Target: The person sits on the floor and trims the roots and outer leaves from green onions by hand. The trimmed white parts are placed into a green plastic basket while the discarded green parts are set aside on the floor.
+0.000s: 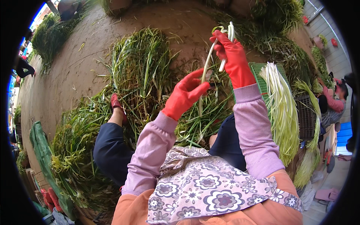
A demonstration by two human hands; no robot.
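Observation:
My right hand (234,59), in a red rubber glove, is raised ahead of me. It grips a few white, leek-like stalks (231,31) whose ends stick out above and below the fingers. A thin, pale outer leaf (209,57) hangs from there down to my left hand (185,94), also in a red glove. The left thumb and fingers close around that strip, and its blurred lower end dangles below them. Under both hands lies a heap of green leaves and trimmings (194,123) between my knees.
Trimmed pale stalks (281,112) lie on a green plastic crate (256,69) at my right. Beyond it are a dark crate (305,118) and a seated person (334,104). Untrimmed greens (140,62) are piled ahead. A green net sack (42,160) lies at far left.

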